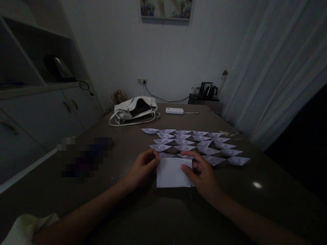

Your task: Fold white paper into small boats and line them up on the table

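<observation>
1. Here we are at the dark worktop [130,141], and both hands are on the paper: a folded white sheet [171,173], held front and centre, just this side of the fleet.
2. The left hand [143,165] has the sheet's upper left corner, pinched between thumb and bent fingers.
3. Over on the other side, the right hand [204,174] grips the right edge, thumb flat across the front, index finger reaching out along the top, the other fingers tucked behind.
4. Look at that right edge: a second layer peeks out at the lower corner, so the fold shows. Whether the sheet touches the worktop, I cannot tell.
5. And what a fleet beyond it! White paper boats [184,141] sit in close rows, the nearest ones partly hidden by the sheet and fingers.
6. Farther back, a white handbag [125,106] gapes open, its strap lying on the worktop, with a white oblong device [174,111] to its right trailing a short cable.
7. At the far wall, a black cord [155,96] hangs from the socket [142,81] and runs right, towards a black kettle [211,92] on a low stand; a pale curtain [270,64] drapes the right side.
</observation>
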A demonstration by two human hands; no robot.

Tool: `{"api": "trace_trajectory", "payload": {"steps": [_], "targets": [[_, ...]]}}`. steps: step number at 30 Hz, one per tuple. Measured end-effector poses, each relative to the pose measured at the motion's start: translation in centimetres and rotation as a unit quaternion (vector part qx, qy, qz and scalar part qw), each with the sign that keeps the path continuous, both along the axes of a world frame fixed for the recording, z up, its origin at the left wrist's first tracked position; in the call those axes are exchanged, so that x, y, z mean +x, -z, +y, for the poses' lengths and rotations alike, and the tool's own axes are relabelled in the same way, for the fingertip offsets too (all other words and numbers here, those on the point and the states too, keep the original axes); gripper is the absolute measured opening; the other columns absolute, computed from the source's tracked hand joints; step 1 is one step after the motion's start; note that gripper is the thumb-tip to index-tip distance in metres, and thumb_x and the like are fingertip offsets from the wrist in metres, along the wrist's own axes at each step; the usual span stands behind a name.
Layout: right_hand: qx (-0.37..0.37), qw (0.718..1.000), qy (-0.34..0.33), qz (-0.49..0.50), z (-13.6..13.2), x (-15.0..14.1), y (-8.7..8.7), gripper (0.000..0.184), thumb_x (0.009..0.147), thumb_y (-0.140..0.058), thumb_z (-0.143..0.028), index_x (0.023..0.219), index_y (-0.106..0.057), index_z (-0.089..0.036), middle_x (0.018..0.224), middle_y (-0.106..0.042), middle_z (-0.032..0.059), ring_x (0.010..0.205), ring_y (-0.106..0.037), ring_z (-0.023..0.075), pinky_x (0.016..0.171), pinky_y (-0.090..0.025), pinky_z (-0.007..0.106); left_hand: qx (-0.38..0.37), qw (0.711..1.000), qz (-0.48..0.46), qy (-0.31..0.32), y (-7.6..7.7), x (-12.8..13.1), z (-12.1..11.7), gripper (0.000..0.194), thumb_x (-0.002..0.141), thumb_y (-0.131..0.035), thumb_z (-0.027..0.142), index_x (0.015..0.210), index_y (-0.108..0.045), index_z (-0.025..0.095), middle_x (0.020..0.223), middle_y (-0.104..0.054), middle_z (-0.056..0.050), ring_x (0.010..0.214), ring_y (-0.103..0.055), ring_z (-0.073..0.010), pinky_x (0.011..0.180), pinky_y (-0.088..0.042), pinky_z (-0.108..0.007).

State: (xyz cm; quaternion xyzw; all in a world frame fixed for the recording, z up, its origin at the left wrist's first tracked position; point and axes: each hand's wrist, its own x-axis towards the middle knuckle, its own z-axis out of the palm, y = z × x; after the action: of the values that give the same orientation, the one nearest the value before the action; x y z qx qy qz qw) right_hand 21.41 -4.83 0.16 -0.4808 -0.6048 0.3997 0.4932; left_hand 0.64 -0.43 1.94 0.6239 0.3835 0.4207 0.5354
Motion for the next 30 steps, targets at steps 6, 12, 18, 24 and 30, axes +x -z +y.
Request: {"api": "trace_trajectory", "payload": {"steps": [6, 12, 18, 24, 30], "targets": [[-0.003, 1.0, 0.001, 0.012, 0.0, -0.03, -0.15, 0.037, 0.084, -0.062, -0.031, 0.118, -0.054, -0.021, 0.068, -0.065, 0.0004, 0.057, -0.06, 0.0167, 0.049, -0.044, 0.025, 0.001, 1.0, -0.001, 0.0, 0.0, -0.06, -0.08, 0.024, 0.075, -0.063, 0.038, 0.073, -0.05, 0.018, 0.061, -0.051, 0.005, 0.055, -0.048, -0.0117, 0.053, -0.037, -0.023], [0.005, 1.0, 0.008, -0.007, 0.06, 0.11, 0.1, 0.036, 0.084, -0.062, -0.032, 0.117, -0.055, -0.021, 0.061, -0.06, -0.0017, 0.055, -0.058, 0.0165, 0.049, -0.044, 0.025, -0.001, 1.0, 0.006, 0.0, -0.21, 0.04, -0.2, 0.026, 0.074, -0.063, 0.04, 0.071, -0.05, 0.018, 0.062, -0.05, 0.005, 0.056, -0.047, -0.0113, 0.053, -0.037, -0.023], [-0.002, 1.0, -0.008, 0.005, 0.04, 0.05, 0.12, 0.036, 0.084, -0.062, -0.031, 0.117, -0.054, -0.021, 0.068, -0.064, 0.001, 0.058, -0.061, 0.0173, 0.049, -0.045, 0.025, -0.013, 1.0, 0.015, -0.003, -0.24, 0.13, -0.07, 0.028, 0.073, -0.065, 0.042, 0.071, -0.051, 0.018, 0.063, -0.05, 0.004, 0.056, -0.046, -0.0107, 0.052, -0.035, -0.022], [0.003, 1.0, -0.008, 0.012, 0.14, 0.0, 0.24, 0.035, 0.084, -0.062, -0.031, 0.117, -0.055, -0.021, 0.067, -0.064, 0.0003, 0.057, -0.061, 0.017, 0.049, -0.045, 0.025, -0.017, 1.0, 0.008, -0.003, 0.03, 0.02, 0.05, 0.029, 0.072, -0.067, 0.043, 0.072, -0.053, 0.017, 0.063, -0.051, 0.004, 0.054, -0.047, -0.0105, 0.052, -0.036, -0.022], [0.001, 1.0, 0.002, -0.006, -0.03, 0.16, -0.01, 0.035, 0.085, -0.061, -0.032, 0.117, -0.055, -0.022, 0.061, -0.059, -0.002, 0.057, -0.059, 0.0174, 0.049, -0.047, 0.026, -0.02, 1.0, -0.006, -0.013, 0.17, 0.06, -0.09, 0.03, 0.074, -0.067, 0.044, 0.072, -0.052, 0.017, 0.06, -0.052, 0.004, 0.053, -0.049, -0.0105, 0.051, -0.037, -0.022]]}}
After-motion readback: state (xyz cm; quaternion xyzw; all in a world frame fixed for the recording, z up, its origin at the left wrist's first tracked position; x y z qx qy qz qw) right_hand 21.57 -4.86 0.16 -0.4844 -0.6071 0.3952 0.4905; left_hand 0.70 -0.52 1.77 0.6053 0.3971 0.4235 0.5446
